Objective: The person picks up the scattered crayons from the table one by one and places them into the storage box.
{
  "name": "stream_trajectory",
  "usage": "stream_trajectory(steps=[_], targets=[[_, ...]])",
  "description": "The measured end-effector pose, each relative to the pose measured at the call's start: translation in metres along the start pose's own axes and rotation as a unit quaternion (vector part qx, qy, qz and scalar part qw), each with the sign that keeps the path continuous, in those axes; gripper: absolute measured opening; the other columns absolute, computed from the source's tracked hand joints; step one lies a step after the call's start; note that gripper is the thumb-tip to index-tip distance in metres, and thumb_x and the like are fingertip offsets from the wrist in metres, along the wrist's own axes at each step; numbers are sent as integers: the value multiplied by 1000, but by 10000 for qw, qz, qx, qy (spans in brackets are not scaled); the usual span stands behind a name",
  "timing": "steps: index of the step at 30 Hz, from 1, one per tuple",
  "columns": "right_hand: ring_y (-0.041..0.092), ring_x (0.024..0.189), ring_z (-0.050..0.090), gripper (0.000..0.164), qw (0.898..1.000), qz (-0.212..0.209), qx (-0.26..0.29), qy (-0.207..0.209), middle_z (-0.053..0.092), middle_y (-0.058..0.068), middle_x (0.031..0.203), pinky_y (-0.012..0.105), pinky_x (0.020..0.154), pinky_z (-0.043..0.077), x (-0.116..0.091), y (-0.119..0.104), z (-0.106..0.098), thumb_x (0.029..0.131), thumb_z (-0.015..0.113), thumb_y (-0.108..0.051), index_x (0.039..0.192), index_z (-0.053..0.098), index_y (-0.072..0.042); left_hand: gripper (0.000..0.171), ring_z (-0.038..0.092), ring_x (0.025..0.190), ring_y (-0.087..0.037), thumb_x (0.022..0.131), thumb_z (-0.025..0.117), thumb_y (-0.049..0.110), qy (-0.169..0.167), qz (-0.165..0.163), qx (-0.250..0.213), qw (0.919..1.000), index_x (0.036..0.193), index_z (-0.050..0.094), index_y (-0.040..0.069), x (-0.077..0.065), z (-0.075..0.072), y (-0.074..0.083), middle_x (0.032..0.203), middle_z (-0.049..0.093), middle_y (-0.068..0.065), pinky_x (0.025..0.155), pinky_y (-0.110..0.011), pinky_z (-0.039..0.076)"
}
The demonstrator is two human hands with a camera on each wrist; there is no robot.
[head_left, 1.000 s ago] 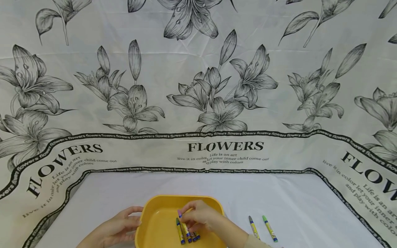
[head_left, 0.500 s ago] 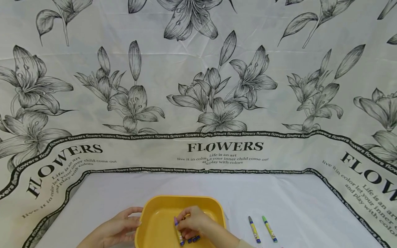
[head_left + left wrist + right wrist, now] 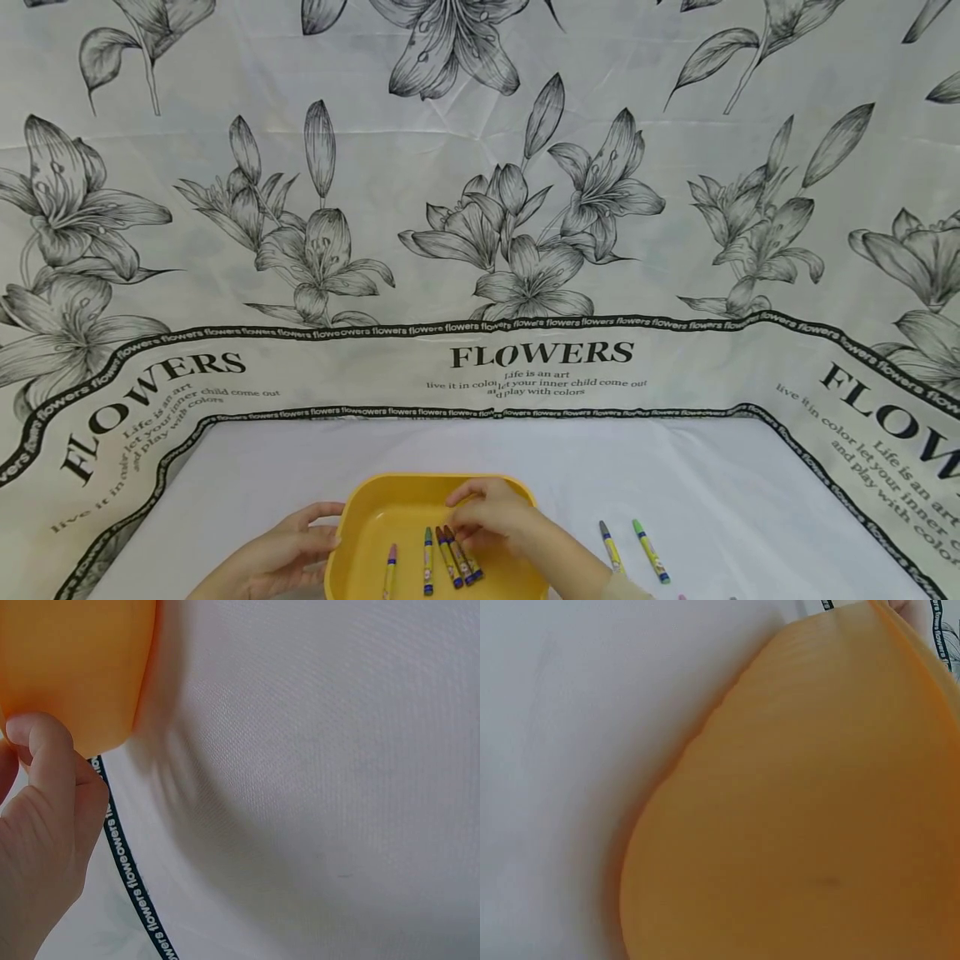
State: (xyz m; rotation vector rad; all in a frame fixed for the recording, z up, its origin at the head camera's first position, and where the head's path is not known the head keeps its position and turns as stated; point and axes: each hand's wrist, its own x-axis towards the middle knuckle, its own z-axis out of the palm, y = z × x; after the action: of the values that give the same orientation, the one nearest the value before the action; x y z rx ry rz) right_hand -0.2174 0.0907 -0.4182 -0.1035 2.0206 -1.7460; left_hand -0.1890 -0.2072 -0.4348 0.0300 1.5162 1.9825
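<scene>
My left hand (image 3: 281, 552) grips the left side of a yellow plastic bin (image 3: 367, 508); in the left wrist view its fingers bend at the bin's edge. Inside the bin lie several wax crayons: a pink-tipped crayon (image 3: 390, 572) apart on the left, a green-tipped crayon (image 3: 428, 562), and brown-tipped crayons (image 3: 450, 560) close together. Over the bin's right half, my right hand (image 3: 498, 517) hovers near the tops of the brown-tipped crayons, fingers loosely bent, with nothing visible in them. The right wrist view shows mostly the bin's outer wall (image 3: 780, 825).
Right of the bin, a grey-tipped crayon (image 3: 610, 546) and a green-tipped crayon (image 3: 650, 552) lie on the white tablecloth (image 3: 712, 483). More crayon tips show at the bottom edge. A flower-printed cloth (image 3: 480, 250) hangs behind.
My right hand has let go of the pink-tipped crayon, which now lies further left in the bin. The hand has moved back right and slightly up. My left hand stays at the bin.
</scene>
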Motion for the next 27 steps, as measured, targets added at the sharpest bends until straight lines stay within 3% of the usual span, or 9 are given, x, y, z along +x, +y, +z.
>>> stream_trajectory(steps=[4, 14, 27], targets=[[11, 57, 58, 27, 9995, -280, 20, -166, 63, 3, 70, 21, 54, 53, -6, -10, -17, 79, 66, 1, 104, 61, 5, 53, 60, 93, -17, 92, 54, 4, 25, -15, -13, 10000, 136, 25, -1, 0, -1, -1, 110, 58, -9, 80, -28, 53], [14, 66, 59, 36, 9998, -161, 1, -122, 62, 5, 76, 26, 62, 55, -26, -30, -70, 79, 66, -6, 112, 55, 4, 49, 59, 94, -16, 92, 52, 3, -121, 34, -98, 9999, 135, 29, 2, 2, -4, -2, 108, 59, -7, 77, -25, 53], [16, 73, 60, 31, 9998, -78, -144, 149, 61, 7, 85, 31, 70, 55, -57, -26, -132, 82, 64, -10, 111, 56, -1, 50, 58, 95, -17, 92, 53, 4, -75, 22, 29, 10000, 135, 27, 1, 2, -4, -3, 112, 57, -8, 78, -26, 53]])
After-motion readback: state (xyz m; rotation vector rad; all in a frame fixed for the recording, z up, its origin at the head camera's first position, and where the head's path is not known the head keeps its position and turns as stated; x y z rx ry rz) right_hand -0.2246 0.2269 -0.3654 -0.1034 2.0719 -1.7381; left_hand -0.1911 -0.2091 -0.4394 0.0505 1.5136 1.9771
